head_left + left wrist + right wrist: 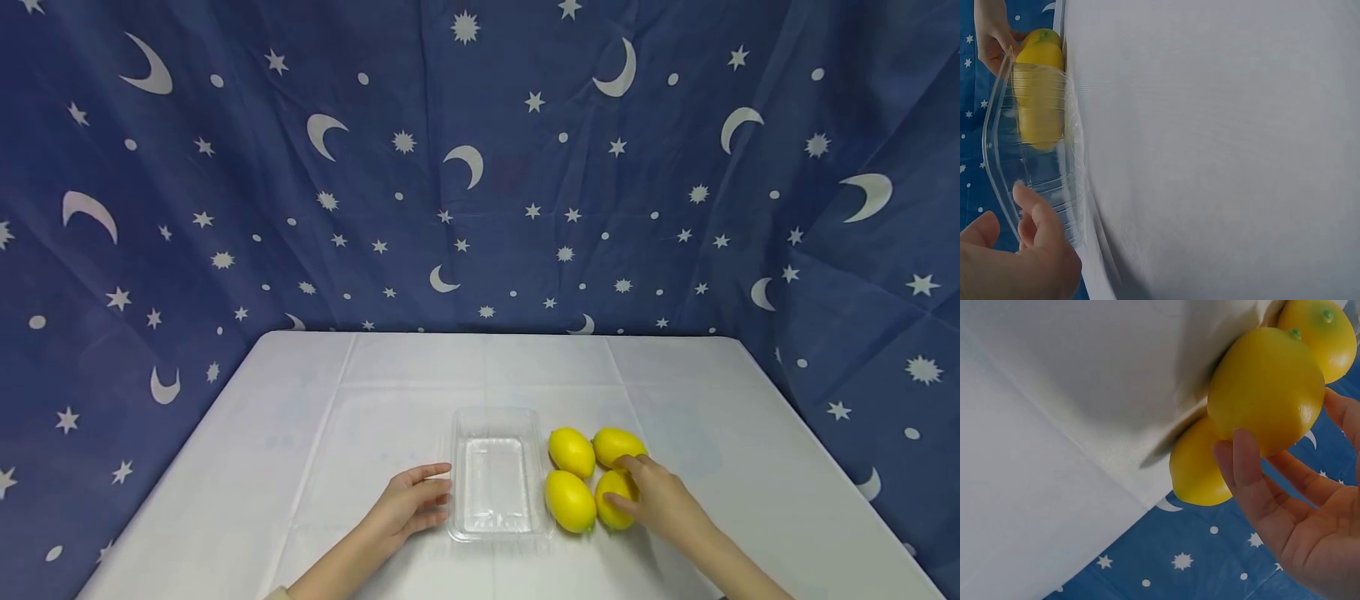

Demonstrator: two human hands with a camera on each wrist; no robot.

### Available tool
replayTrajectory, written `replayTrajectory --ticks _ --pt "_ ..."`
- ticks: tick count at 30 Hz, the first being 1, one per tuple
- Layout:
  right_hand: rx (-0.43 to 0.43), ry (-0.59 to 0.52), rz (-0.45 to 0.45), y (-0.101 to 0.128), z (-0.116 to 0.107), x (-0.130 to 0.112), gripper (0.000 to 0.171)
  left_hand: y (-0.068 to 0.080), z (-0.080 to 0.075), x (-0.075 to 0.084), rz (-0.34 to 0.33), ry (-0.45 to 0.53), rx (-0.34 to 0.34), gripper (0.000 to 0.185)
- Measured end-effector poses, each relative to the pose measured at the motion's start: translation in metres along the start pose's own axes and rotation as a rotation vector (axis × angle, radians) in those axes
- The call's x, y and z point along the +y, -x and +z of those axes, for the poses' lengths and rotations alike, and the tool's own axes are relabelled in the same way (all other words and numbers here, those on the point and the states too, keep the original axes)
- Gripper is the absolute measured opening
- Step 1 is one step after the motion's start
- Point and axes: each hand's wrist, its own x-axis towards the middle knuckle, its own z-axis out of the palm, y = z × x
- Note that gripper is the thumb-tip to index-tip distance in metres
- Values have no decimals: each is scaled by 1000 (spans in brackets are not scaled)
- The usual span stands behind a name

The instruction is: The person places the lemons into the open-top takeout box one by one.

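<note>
My right hand [663,496] has its thumb and fingers around the near right yellow lemon [616,518]. In the right wrist view that lemon [1266,381] sits between the thumb and the bent fingers. Three more lemons lie close by: one at the near left [570,502], one at the far left [572,452] and one at the far right [618,446], partly behind my fingers. Left of them stands a clear plastic container [498,529] with nothing in it. My left hand [412,507] is at its left side, fingers loosely bent, fingertips right at the rim.
A white cloth [390,417] with fold lines covers the table. Behind it and along both sides hangs a dark blue curtain [510,233] printed with pale moons and stars. The lemons stand close against the container's right side.
</note>
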Motion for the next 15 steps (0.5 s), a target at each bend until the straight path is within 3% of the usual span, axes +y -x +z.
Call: replayTrajectory --ticks 6,15 --pt "-35 -52 11 1 3 4 55 -1 2 -5 -11 4 -1 54" --pt "-78 -281 -8 1 8 14 57 -1 6 -1 -18 1 4 53"
